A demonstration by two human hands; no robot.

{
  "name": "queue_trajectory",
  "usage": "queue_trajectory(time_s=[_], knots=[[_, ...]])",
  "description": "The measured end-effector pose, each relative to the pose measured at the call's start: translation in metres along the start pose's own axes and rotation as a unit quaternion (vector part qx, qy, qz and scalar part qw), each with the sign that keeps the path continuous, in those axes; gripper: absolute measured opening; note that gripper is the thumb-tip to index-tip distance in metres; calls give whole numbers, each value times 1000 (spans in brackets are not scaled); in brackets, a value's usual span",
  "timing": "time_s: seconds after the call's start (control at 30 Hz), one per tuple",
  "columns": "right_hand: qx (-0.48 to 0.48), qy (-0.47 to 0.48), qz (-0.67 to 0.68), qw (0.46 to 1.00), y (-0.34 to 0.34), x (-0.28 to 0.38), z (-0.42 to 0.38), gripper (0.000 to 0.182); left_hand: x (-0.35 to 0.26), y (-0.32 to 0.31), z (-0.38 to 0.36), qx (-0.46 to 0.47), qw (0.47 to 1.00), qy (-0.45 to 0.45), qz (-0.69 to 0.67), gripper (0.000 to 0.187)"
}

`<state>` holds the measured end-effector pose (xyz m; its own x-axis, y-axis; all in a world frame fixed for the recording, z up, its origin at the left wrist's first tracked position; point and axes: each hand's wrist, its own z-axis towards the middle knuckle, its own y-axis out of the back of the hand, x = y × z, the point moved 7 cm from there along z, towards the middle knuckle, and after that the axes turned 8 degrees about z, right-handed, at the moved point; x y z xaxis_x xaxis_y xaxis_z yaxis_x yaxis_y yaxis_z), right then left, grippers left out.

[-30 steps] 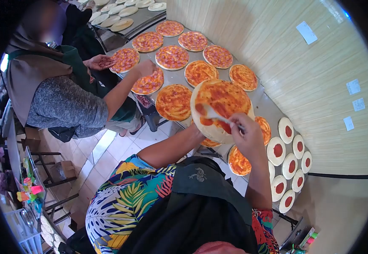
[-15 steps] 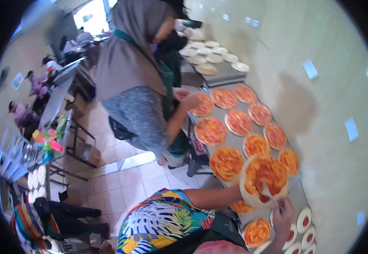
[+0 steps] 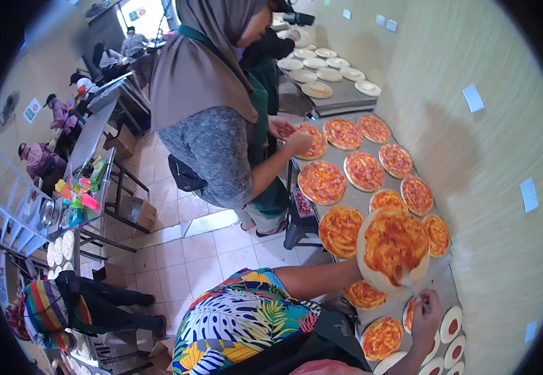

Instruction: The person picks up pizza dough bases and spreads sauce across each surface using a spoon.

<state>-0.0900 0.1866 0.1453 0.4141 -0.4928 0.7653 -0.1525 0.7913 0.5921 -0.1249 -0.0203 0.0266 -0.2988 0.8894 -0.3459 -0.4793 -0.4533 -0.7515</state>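
My left hand is under and behind a round dough base spread with red sauce, holding it up at its left edge; the fingers are mostly hidden below it. My right hand is closed around the handle of a spoon, whose bowl rests on the sauce near the lower edge of the base. Beneath them, the metal table bears several sauced bases, such as one at the bottom and another to the left.
A co-worker in a grey top stands at the table beside topped pizzas. Plain bases lie on a far table. Small bases with red centres sit lower right. A wall borders the right side.
The spoon and my right hand have moved slightly down and right over the base. Sauce now covers more of its lower part. The co-worker's hands have come together.
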Motion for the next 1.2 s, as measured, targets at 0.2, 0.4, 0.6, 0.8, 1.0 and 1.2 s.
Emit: queue_trajectory(time_s=[0.2, 0.4, 0.6, 0.8, 1.0, 1.2], knots=[[-6, -54, 43, 998, -30, 14, 7, 12, 29, -8, 25, -13, 977, 101, -190, 63], [-75, -47, -42, 995, 18, 3, -9, 12, 56, 10, 19, -20, 942, 178, -284, 64], [-47, -46, 0, 998, -6, 37, -13, 12, 59, 0, 25, -1, 940, 183, -289, 64], [-78, -56, -45, 994, 29, 7, -16, 10, 62, -18, 17, -11, 918, 234, -321, 64], [-58, -56, -50, 996, 24, 1, 2, 10, 75, -40, 19, -59, 919, 293, -259, 61], [-73, -99, -101, 987, 67, 12, -9, 12, 75, -43, 13, -51, 896, 313, -311, 61]])
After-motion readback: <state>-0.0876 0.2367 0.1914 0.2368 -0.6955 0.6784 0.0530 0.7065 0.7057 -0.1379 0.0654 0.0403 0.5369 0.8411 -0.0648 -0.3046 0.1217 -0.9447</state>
